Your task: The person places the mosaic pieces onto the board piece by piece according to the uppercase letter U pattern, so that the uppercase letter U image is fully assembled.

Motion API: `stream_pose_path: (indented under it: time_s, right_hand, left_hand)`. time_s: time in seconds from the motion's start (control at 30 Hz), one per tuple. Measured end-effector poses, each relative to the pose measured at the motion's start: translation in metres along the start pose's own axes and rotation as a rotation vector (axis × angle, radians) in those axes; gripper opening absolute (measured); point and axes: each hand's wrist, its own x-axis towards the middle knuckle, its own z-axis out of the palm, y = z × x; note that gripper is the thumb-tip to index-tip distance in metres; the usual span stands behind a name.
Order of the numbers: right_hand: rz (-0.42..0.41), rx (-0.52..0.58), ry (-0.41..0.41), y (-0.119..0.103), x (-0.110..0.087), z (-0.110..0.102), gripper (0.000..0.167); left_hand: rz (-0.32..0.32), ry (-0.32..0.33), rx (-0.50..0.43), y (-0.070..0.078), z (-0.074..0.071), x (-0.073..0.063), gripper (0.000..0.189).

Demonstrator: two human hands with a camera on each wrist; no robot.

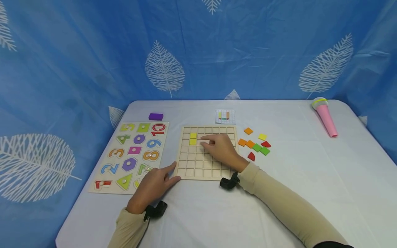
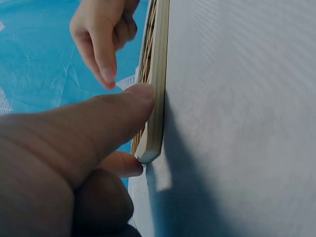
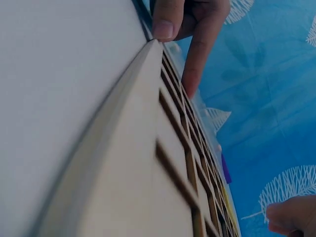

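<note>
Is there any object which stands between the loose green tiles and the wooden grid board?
Yes: two orange tiles lie between the green tiles and the wooden grid board. The right hand is also over the board's right part.

yellow tiles [image 1: 193, 141], pink microphone [image 1: 327, 119], leaf-patterned blue backdrop [image 1: 235, 51]

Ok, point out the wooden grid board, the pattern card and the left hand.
Wooden grid board [image 1: 200, 156], head view: a bare cell near its middle.
Pattern card [image 1: 225, 116], head view: middle of its printed face.
Left hand [image 1: 154, 185], head view: back of the hand.
</note>
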Motion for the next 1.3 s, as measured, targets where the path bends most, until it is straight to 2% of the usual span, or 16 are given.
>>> stream_pose_path:
  time_s: [0.37, 0.5, 0.63, 0.9, 1.13, 1.3]
  right_hand:
    - [0.059, -0.014, 0.071, 0.016, -0.028, -0.047, 0.020]
    - [0.081, -0.051, 0.093, 0.023, -0.036, -0.065, 0.021]
    - [0.139, -0.100, 0.110, 0.036, -0.049, -0.086, 0.022]
    - [0.210, -0.201, 0.195, 0.063, -0.069, -0.124, 0.023]
    - [0.249, -0.249, 0.219, 0.079, -0.077, -0.141, 0.024]
    - [0.287, -0.258, 0.208, 0.091, -0.080, -0.146, 0.027]
  left_hand:
    - [-0.003, 0.001, 0.001, -0.001, 0.000, 0.001, 0.063]
    - [-0.008, -0.003, -0.006, -0.002, 0.000, 0.001, 0.062]
    - [-0.008, -0.005, -0.010, -0.002, 0.000, 0.001, 0.062]
    - [0.002, -0.006, -0.009, -0.002, 0.001, 0.001, 0.062]
    - [0.003, -0.008, -0.008, -0.003, 0.000, 0.000, 0.061]
    - [0.005, -0.010, -0.011, -0.002, -0.001, -0.001, 0.061]
